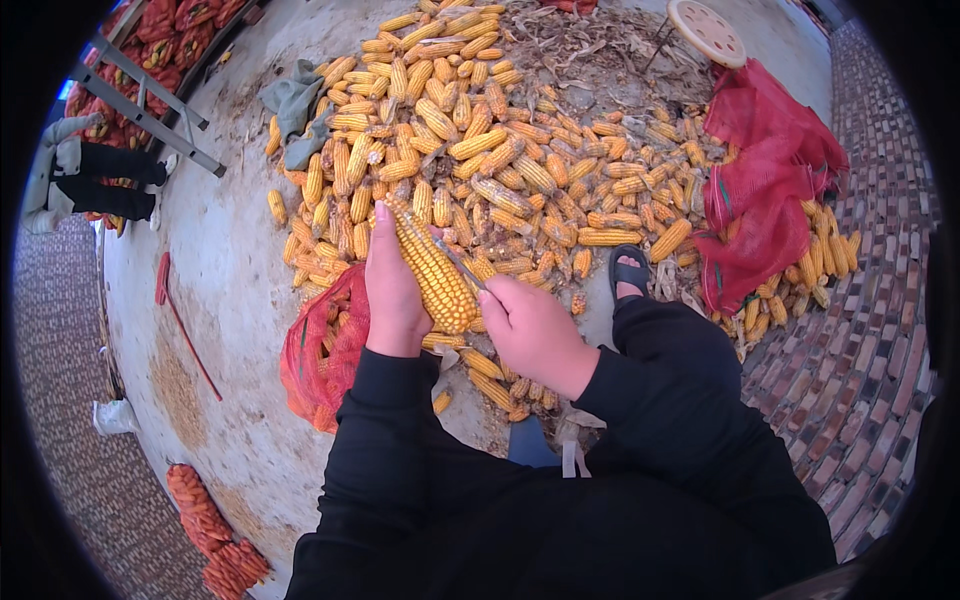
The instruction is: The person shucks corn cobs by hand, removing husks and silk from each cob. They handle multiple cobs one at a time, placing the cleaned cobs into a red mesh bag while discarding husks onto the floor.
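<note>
My left hand (395,289) is wrapped around the left side of a large yellow corn cob (436,281), thumb lying up along it. The cob is tilted, its narrow tip away from me and its thick end towards me. In my right hand (536,330) is a thin metal-bladed tool (461,264), perhaps a knife; my fist hides its handle. Its blade runs along the cob's right side. Beyond both hands spreads a heap of husked corn cobs (450,127). Close to my left wrist stands a red mesh bag (322,367) with cobs inside.
Red mesh sacking (772,172) drapes over cobs at right, near a round stool (707,31). My sandalled foot (628,270) touches the heap's edge. At left are a red long-handled tool (187,330), a metal ladder (150,105), a person (97,172) and filled sacks (217,532).
</note>
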### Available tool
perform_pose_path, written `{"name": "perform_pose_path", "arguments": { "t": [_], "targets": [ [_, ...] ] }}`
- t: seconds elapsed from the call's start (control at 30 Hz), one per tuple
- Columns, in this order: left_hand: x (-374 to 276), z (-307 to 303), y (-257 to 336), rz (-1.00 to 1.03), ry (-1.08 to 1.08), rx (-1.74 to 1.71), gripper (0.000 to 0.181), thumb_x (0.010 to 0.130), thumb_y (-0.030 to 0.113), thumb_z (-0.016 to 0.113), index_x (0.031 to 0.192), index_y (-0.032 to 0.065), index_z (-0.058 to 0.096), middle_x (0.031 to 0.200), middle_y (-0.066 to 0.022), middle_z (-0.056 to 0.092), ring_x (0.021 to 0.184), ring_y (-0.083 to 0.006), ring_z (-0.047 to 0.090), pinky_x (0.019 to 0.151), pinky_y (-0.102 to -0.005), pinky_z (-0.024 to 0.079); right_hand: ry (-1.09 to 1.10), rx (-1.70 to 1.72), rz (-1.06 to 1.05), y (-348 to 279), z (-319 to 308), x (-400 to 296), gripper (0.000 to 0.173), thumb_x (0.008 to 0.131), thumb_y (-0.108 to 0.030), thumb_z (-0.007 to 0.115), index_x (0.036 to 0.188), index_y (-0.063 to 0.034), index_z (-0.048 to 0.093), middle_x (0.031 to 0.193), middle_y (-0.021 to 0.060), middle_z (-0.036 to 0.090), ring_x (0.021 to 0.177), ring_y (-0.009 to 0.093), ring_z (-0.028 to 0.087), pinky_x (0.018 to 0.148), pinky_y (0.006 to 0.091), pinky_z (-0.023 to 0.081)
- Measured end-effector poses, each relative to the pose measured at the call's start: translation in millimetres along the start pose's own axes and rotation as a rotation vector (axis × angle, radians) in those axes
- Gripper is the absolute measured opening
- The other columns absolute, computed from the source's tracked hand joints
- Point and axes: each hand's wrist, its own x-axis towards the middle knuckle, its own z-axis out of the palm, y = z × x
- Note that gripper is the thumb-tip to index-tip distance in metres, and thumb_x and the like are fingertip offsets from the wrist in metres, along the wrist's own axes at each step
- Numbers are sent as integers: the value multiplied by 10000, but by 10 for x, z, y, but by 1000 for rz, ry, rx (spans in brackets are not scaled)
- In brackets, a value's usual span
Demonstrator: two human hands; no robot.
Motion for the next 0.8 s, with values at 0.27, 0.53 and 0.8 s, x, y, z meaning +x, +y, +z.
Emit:
{"name": "perform_pose_path", "arguments": {
  "t": [0.27, 0.53, 0.8],
  "targets": [
    [-201, 231, -126, 52, -184, 74, 449, 1192, 465, 437, 1156, 50, 604, 990, -84, 674, 849, -173, 683, 742, -313, 574, 160, 526, 80, 137, -98, 341, 513, 975, -285, 847, 1363, 16, 698, 964, 77, 694, 903, 151, 668, 842, 328, 547],
    [-187, 219, -352, 456, -97, 686, 383, 1180, 387, 516, 1186, 8, 565, 1004, -73, 617, 924, -155, 563, 834, -343, 490, 295, 563, 116, 149, 26, 363, 278, 950, -173, 868, 1144, 12, 795, 1010, 81, 750, 934, 173, 711, 882, 330, 550],
    [-167, 158, -404, 441, -65, 740, 446, 1166, 430, 538, 1235, -11, 555, 1037, -108, 638, 935, -171, 579, 841, -357, 505, 279, 855, 340, 94, 56, 388, 131, 996, -105, 807, 1031, 12, 762, 985, 64, 768, 928, 119, 699, 835, 301, 554]
  ]
}}
